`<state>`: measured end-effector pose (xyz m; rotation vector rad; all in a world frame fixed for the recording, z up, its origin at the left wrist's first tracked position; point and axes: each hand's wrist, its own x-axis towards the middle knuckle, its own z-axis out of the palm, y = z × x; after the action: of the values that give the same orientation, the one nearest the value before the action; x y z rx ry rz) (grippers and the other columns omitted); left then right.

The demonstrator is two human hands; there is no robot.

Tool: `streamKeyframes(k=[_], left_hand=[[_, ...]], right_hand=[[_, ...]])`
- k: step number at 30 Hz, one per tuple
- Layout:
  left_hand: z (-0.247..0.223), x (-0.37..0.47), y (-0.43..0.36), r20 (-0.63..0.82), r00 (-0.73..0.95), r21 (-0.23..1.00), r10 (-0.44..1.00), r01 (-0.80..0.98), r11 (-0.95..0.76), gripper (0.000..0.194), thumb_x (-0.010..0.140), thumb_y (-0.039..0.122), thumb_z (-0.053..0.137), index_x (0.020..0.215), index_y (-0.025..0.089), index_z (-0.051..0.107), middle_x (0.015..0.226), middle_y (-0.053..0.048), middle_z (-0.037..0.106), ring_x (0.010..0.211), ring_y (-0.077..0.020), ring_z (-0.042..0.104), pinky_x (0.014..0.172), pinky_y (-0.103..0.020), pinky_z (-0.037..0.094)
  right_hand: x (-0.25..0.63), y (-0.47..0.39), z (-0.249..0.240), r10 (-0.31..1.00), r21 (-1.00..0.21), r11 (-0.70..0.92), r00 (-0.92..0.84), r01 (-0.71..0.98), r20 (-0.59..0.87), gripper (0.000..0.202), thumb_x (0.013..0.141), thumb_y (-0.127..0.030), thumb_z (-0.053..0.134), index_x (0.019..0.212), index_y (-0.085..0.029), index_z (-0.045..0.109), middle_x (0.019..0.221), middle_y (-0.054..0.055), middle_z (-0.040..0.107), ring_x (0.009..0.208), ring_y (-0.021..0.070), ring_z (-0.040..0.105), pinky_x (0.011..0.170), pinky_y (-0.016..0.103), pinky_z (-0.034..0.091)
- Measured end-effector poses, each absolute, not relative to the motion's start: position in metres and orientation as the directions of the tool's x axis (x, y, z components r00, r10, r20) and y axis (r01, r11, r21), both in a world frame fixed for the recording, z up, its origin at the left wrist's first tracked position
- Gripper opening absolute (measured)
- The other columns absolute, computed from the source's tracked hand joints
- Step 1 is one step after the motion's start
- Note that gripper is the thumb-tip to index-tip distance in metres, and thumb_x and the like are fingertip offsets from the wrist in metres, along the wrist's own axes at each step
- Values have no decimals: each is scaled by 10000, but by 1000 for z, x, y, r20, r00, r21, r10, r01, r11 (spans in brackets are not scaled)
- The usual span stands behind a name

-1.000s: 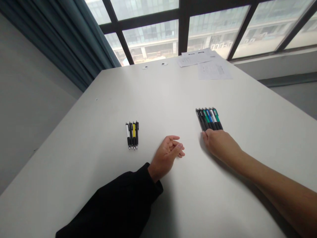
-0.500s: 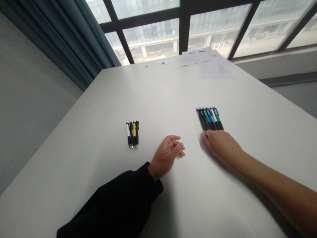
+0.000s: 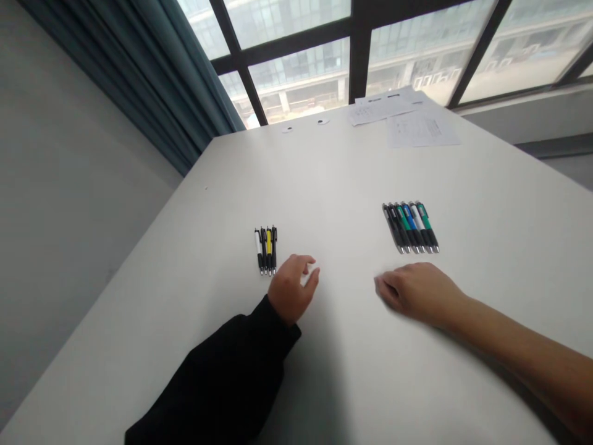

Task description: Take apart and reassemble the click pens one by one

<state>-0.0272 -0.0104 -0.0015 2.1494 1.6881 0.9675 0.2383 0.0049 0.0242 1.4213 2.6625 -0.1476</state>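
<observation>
On the left of the white table, several pens lie side by side in a row, among them a white pen [image 3: 258, 242] and a yellow pen [image 3: 269, 242]. My left hand [image 3: 291, 287] is just right of and below this row, its thumb and fingers curved and apart with nothing between them. A longer row of pens lies to the right, with a blue pen [image 3: 408, 216], a white pen [image 3: 417, 217] and green and dark ones, tips toward me. Below that row and apart from it, my right hand [image 3: 414, 292] rests with fingers curled, holding nothing visible.
Printed papers [image 3: 424, 130] lie at the far end of the table [image 3: 333, 173]. Two small white pieces with dark marks sit near the far edge. Beyond it is a dark-framed window [image 3: 359, 55], with a blue curtain [image 3: 152, 80] at left.
My right hand has drawn back from the right row of pens toward me. My left hand has moved left toward the left row, its fingers spreading from the thumb. The view has shifted slightly.
</observation>
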Motion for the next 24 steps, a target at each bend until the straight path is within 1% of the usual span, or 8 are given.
streamKeyframes(k=[2,4,7,10,13,17,21,24], left_hand=[[0,-50,-7,424,39,403,905,887,-227,94,889,237,595,956,179,626,774,-32,563,716,-193,550,745,-340,474],[0,-68,-5,427,-16,294,904,948,-122,138,876,269,622,975,174,637,824,-61,586,767,-226,566,764,-363,485],[-1,-79,-2,405,-56,181,913,983,-20,203,873,333,644,987,166,656,915,-100,613,823,-257,577,771,-383,493],[-1,-79,-1,404,-40,104,914,995,-2,206,879,354,637,941,166,695,916,-117,617,857,-282,571,790,-406,489],[1,-76,0,426,-17,92,904,995,-25,183,866,319,651,901,157,731,927,-134,629,889,-297,564,821,-428,477],[3,-74,0,414,45,127,909,986,-106,169,884,277,624,881,166,751,943,-126,688,902,-291,572,855,-447,449],[2,-70,-2,385,78,132,920,982,-138,167,894,258,609,937,181,751,958,-111,733,904,-297,575,835,-453,440],[0,-68,-2,350,119,126,929,977,-173,170,894,193,591,980,186,737,1011,-108,734,890,-282,592,823,-436,449]], right_hand=[[240,6,21,816,-48,563,-564,825,-126,469,980,-325,406,657,-175,711,632,97,734,541,188,640,540,305,218],[242,7,20,813,-56,571,-574,819,-103,485,989,-340,391,655,-175,703,632,95,733,539,186,635,542,309,203],[243,6,19,819,-41,565,-566,824,-93,487,989,-358,385,665,-180,703,645,94,737,542,191,633,542,311,185],[244,4,19,827,-29,553,-554,832,-96,492,989,-374,382,669,-179,700,643,93,734,539,188,624,540,309,186],[244,4,19,827,-29,555,-555,832,-85,503,993,-389,377,668,-179,699,637,88,729,538,183,617,542,305,196],[243,4,20,833,-28,547,-547,837,-85,505,992,-396,378,668,-182,702,649,92,734,553,193,626,542,308,189],[243,4,20,828,-39,553,-555,832,-78,501,990,-401,383,677,-180,705,645,88,729,544,185,614,543,302,194],[244,3,20,825,-58,557,-560,829,-74,501,990,-404,383,673,-177,698,634,83,720,532,175,601,542,298,198]])
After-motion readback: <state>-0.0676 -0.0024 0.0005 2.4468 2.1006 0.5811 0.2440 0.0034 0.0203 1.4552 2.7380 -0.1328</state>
